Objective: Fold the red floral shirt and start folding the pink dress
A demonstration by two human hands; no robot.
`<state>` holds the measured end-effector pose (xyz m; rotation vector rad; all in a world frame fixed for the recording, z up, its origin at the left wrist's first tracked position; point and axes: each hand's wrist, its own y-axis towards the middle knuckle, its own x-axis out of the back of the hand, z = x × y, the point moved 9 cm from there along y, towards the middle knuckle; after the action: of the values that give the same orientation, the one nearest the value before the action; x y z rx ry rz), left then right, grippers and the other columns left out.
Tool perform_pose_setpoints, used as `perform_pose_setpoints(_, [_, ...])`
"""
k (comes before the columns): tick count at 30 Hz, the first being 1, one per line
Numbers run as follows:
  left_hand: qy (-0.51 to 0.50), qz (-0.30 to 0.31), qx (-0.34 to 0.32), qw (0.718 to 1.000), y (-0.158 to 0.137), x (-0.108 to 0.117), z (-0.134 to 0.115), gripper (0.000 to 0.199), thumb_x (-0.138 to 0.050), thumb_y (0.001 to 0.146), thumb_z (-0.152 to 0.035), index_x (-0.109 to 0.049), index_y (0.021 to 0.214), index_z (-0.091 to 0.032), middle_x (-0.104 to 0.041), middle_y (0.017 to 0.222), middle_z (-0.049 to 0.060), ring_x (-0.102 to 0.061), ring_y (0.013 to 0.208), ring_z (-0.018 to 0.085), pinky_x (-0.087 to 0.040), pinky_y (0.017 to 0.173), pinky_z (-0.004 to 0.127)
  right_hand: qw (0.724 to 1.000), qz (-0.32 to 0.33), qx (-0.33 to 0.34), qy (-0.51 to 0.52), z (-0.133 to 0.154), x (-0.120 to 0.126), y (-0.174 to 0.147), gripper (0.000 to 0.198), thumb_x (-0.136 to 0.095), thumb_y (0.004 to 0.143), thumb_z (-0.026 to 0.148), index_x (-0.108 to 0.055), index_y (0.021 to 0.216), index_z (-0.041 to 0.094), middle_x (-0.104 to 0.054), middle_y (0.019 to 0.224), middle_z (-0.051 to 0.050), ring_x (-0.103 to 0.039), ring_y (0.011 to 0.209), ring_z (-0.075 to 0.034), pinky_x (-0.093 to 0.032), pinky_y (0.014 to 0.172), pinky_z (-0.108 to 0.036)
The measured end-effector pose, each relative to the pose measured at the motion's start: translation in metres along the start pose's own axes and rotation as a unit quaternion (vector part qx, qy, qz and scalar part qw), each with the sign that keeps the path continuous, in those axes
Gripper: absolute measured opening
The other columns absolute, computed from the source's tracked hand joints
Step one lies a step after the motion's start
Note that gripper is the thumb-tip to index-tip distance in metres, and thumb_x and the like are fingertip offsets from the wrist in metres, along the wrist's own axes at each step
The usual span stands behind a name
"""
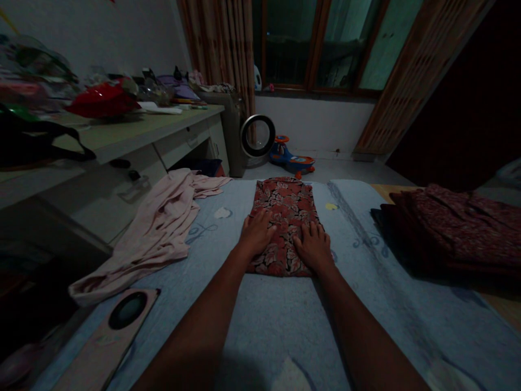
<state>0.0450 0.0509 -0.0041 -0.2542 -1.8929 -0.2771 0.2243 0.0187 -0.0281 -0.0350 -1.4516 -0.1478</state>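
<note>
Squarely ahead, the cloth (pixel 285 217) lies on the pale blue blanket (pixel 277 320), folded into an upright oblong with its short sides facing toward and away from the person. Its print is dense: dull red flowers and leaves, outlined in greyish pink, crowd a black ground. The near edge runs nearly straight, while the far end looks slightly rumpled, with a narrow ridge across it. Along the sides the outline bows a little, and the top face lies mostly flat, with faint creases.

Both hands rest palm down on it, fingers loosely spread and pinching nothing. The left hand (pixel 257 232) covers part of the left edge, its fingers pointing away and its thumb turned inward. The right hand (pixel 315 247) sits slightly nearer, over the right edge close to the near corner, its thumb also turned inward. Between them the print shows plainly.

To the left, apart from the cloth, a pink garment (pixel 158 217) lies crumpled along the blanket's edge. Well off to the right is a pile (pixel 459 228) of folded, dark reddish clothes, the top one finely speckled.
</note>
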Motion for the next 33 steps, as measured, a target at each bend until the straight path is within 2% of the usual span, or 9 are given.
perform_pose_setpoints(3, [0.044, 0.005, 0.038, 0.998, 0.001, 0.000, 0.026, 0.053, -0.030, 0.101, -0.041, -0.035, 0.151, -0.023, -0.027, 0.164, 0.009, -0.022, 0.151, 0.025, -0.016, 0.120, 0.058, 1.000, 0.004, -0.005, -0.001, -0.001, -0.001, 0.001, 0.062, -0.036, 0.098, 0.054, -0.039, 0.151, 0.021, -0.029, 0.161, -0.014, -0.023, 0.147, -0.035, -0.020, 0.114, -0.052])
perform_pose_setpoints(6, [0.060, 0.047, 0.058, 0.995, 0.000, -0.013, 0.040, 0.060, -0.030, 0.100, -0.049, -0.031, 0.153, -0.021, -0.022, 0.165, 0.011, -0.019, 0.152, 0.028, -0.020, 0.119, 0.058, 1.000, 0.006, -0.007, -0.004, 0.000, -0.001, 0.001, 0.064, -0.035, 0.098, 0.054, -0.038, 0.152, 0.020, -0.028, 0.161, -0.015, -0.022, 0.147, -0.036, -0.020, 0.114, -0.052])
perform_pose_setpoints(9, [0.056, 0.059, 0.064, 0.995, -0.001, -0.021, 0.043, 0.065, -0.028, 0.100, -0.052, -0.028, 0.155, -0.019, -0.015, 0.166, 0.011, -0.015, 0.153, 0.028, -0.018, 0.120, 0.058, 1.000, 0.010, -0.008, -0.004, 0.000, -0.001, 0.000, 0.064, -0.034, 0.098, 0.054, -0.038, 0.152, 0.020, -0.028, 0.161, -0.014, -0.022, 0.147, -0.036, -0.020, 0.114, -0.052])
perform_pose_setpoints(13, [0.049, 0.054, 0.068, 0.995, -0.002, -0.020, 0.042, 0.065, -0.029, 0.099, -0.053, -0.029, 0.155, -0.020, -0.016, 0.166, 0.010, -0.015, 0.153, 0.028, -0.016, 0.120, 0.060, 1.000, 0.002, -0.007, -0.007, 0.000, 0.000, 0.000, 0.063, -0.035, 0.098, 0.054, -0.038, 0.152, 0.020, -0.029, 0.161, -0.014, -0.024, 0.147, -0.036, -0.021, 0.114, -0.052])
perform_pose_setpoints(16, [0.070, 0.001, 0.066, 0.995, -0.002, -0.004, 0.034, 0.064, -0.037, 0.098, -0.049, -0.031, 0.154, -0.020, -0.018, 0.166, 0.012, -0.017, 0.153, 0.029, -0.014, 0.119, 0.063, 1.000, -0.012, -0.009, -0.008, 0.000, 0.002, -0.001, 0.063, -0.037, 0.097, 0.053, -0.037, 0.152, 0.019, -0.030, 0.160, -0.015, -0.024, 0.146, -0.035, -0.022, 0.114, -0.052])
perform_pose_setpoints(20, [0.090, -0.105, 0.005, 0.990, -0.004, 0.021, -0.002, 0.052, -0.041, 0.098, -0.033, -0.041, 0.148, -0.020, -0.028, 0.163, 0.011, -0.023, 0.151, 0.026, -0.017, 0.121, 0.057, 0.999, -0.045, -0.007, 0.001, 0.001, 0.009, -0.004, 0.064, -0.041, 0.096, 0.052, -0.034, 0.152, 0.021, -0.029, 0.160, -0.016, -0.027, 0.144, -0.035, -0.022, 0.112, -0.058])
perform_pose_setpoints(25, [0.048, -0.040, -0.097, 0.993, -0.006, -0.008, -0.042, 0.046, -0.038, 0.099, -0.029, -0.047, 0.143, -0.019, -0.043, 0.156, 0.008, -0.033, 0.147, 0.023, -0.027, 0.120, 0.049, 0.993, -0.109, 0.033, 0.008, 0.007, 0.024, -0.007, 0.055, -0.050, 0.093, 0.044, -0.048, 0.143, 0.021, -0.036, 0.155, -0.016, -0.034, 0.137, -0.036, -0.028, 0.109, -0.054])
perform_pose_setpoints(29, [0.034, 0.000, -0.092, 0.995, -0.007, -0.034, -0.039, 0.055, -0.039, 0.099, -0.038, -0.038, 0.150, -0.019, -0.038, 0.159, 0.009, -0.031, 0.148, 0.025, -0.026, 0.120, 0.051, 0.991, -0.095, 0.091, 0.019, 0.016, 0.024, -0.007, 0.043, -0.049, 0.094, 0.038, -0.056, 0.135, 0.027, -0.051, 0.142, -0.009, -0.043, 0.127, -0.031, -0.036, 0.103, -0.046])
perform_pose_setpoints(33, [0.043, 0.016, -0.067, 0.997, -0.006, -0.045, -0.032, 0.062, -0.038, 0.098, -0.046, -0.030, 0.155, -0.024, -0.028, 0.163, 0.008, -0.021, 0.151, 0.030, -0.020, 0.120, 0.058, 0.993, -0.059, 0.100, -0.003, 0.019, 0.016, -0.005, 0.040, -0.043, 0.098, 0.040, -0.055, 0.135, 0.030, -0.050, 0.145, -0.005, -0.042, 0.128, -0.032, -0.037, 0.102, -0.049])
